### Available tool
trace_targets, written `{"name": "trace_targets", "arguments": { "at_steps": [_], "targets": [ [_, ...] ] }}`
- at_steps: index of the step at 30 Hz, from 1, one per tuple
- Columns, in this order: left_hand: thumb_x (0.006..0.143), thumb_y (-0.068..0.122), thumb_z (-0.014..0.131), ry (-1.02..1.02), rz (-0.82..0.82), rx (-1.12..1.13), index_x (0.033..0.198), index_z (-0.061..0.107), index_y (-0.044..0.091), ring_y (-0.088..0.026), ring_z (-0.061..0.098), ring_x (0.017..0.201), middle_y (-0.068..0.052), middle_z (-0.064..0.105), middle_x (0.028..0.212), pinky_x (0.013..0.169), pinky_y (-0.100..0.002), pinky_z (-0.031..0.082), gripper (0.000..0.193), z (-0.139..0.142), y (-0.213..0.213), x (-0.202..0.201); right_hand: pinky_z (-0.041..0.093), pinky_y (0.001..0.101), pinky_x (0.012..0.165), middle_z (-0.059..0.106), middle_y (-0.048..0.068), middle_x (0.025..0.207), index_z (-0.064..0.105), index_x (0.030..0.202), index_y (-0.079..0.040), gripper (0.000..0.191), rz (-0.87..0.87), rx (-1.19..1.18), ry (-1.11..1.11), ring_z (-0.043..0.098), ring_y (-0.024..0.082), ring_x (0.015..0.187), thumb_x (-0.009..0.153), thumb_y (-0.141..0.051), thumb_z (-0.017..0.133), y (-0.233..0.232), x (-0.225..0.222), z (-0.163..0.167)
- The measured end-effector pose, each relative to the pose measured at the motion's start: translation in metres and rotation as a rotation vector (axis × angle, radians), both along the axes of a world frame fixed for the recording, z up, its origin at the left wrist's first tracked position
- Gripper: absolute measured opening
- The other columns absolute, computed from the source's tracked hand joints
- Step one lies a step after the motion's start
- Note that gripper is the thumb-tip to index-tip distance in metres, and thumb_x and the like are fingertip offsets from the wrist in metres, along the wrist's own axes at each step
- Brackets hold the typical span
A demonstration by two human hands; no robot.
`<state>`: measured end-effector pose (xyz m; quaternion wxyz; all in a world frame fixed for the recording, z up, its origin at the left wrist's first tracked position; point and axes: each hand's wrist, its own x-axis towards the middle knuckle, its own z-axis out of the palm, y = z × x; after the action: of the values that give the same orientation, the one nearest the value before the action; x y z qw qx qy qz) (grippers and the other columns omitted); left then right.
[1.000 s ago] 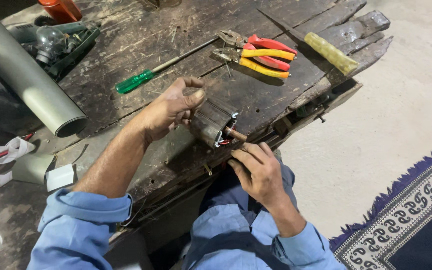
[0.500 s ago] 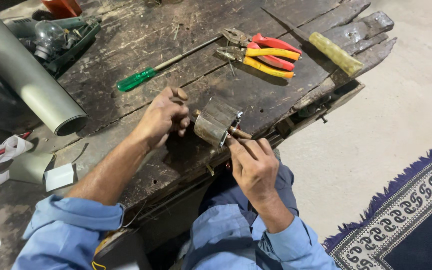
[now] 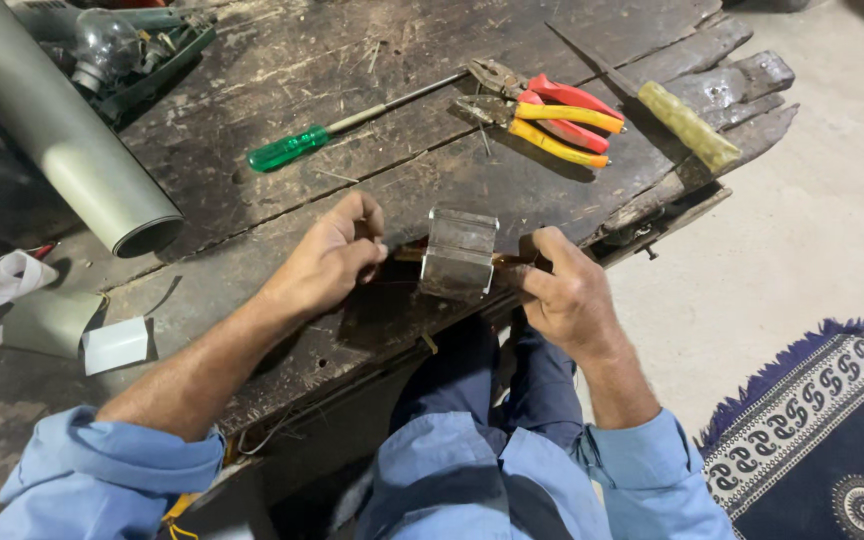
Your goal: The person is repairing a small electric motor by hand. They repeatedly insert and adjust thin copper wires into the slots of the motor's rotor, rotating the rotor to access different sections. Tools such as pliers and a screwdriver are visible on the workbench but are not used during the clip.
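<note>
Scarred dark wooden bench (image 3: 252,130) above pale concrete floor (image 3: 812,230); both hands' grip closed on metal block (image 3: 458,255).

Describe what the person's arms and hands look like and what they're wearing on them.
Both hands are bare, with no gloves, rings or watch in view. The left hand and right hand come out of light blue shirt sleeves. The left sleeve is pushed up near the elbow; the right sleeve is bunched above the wrist.
</note>
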<state>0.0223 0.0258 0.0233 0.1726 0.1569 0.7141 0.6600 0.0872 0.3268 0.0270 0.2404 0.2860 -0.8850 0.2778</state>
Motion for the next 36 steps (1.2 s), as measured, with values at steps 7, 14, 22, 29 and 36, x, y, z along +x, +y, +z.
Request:
{"name": "trace_targets", "arguments": {
  "at_steps": [7, 14, 22, 29, 36],
  "targets": [
    [0.089, 0.002, 0.061, 0.42, 0.069, -0.361, 0.098, 0.057, 0.004, -0.019, 0.061, 0.08, -0.005, 0.061, 0.084, 0.072, -0.034, 0.053, 0.01, 0.012, -0.001, 0.004, 0.052, 0.0407, 0.068, 0.055, 0.012, 0.095, 0.078, 0.107, -0.015, 0.042, -0.032, -0.011, -0.017, 0.064, 0.031, 0.085, 0.069, 0.002, 0.071, -0.007, 0.006, -0.002],
    [0.082, 0.003, 0.073, 0.58, 0.207, -0.498, 0.102, 0.073, 0.008, -0.025, 0.068, 0.089, -0.008, 0.067, 0.094, 0.078, -0.036, 0.056, 0.021, 0.014, 0.009, 0.022, 0.055, 0.0387, 0.081, 0.062, 0.018, 0.114, 0.071, 0.114, -0.005, 0.033, -0.018, -0.23, -0.031, 0.067, 0.035, 0.1, 0.082, -0.001, 0.077, -0.011, 0.02, 0.001],
    [0.081, 0.006, 0.078, 0.62, 0.236, -0.544, 0.114, 0.075, 0.012, -0.026, 0.061, 0.086, -0.01, 0.059, 0.089, 0.08, -0.038, 0.053, 0.034, 0.017, 0.014, 0.022, 0.055, 0.0366, 0.076, 0.068, 0.015, 0.101, 0.069, 0.107, 0.001, 0.027, 0.012, -0.29, -0.151, 0.07, 0.032, 0.09, 0.081, 0.006, 0.071, 0.008, -0.006, 0.003],
    [0.085, 0.018, 0.076, 0.525, 0.132, -0.668, 0.125, 0.071, 0.011, -0.027, 0.063, 0.087, -0.013, 0.063, 0.094, 0.081, -0.039, 0.052, 0.041, 0.018, 0.011, 0.007, 0.052, 0.0417, 0.072, 0.063, 0.016, 0.092, 0.071, 0.105, 0.0, 0.026, 0.031, -0.21, -0.216, 0.066, 0.037, 0.086, 0.081, 0.007, 0.065, 0.008, -0.02, 0.0],
    [0.083, 0.024, 0.08, 0.559, -0.024, -0.828, 0.12, 0.074, 0.012, -0.034, 0.056, 0.109, -0.013, 0.071, 0.108, 0.1, -0.046, 0.044, 0.04, 0.012, 0.008, -0.011, 0.05, 0.0448, 0.072, 0.056, 0.018, 0.094, 0.068, 0.108, 0.001, 0.034, 0.002, -0.094, -0.281, 0.061, 0.04, 0.087, 0.074, 0.002, 0.07, 0.019, -0.004, -0.004]
  ]
}}
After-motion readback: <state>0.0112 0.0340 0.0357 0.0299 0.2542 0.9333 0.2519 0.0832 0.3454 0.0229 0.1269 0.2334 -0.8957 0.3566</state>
